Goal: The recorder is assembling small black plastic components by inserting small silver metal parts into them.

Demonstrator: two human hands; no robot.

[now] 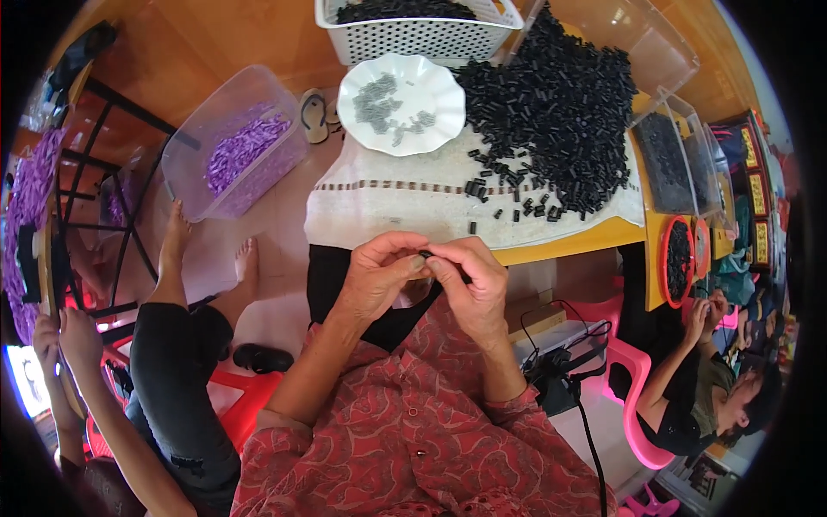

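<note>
My left hand (377,269) and my right hand (473,280) meet in front of my chest, just off the near edge of the table. Both are closed, thumbs and forefingers pinching a small black piece (425,254) that the fingertips mostly cover. Beyond them a white cloth (379,211) with a striped band covers the table. On it lies a big heap of short black cylinder pieces (551,112), some scattered toward me. A white wavy-rimmed plate (448,103) holds small clear, thin pieces (376,103).
A white perforated basket (422,41) with black pieces stands behind the plate. At left is a clear tub (194,185) of purple pieces, beside a seated person's legs (185,370). At right are a clear bin (668,159), a red-rimmed basket (676,263), a pink chair (637,388) and another person (715,388).
</note>
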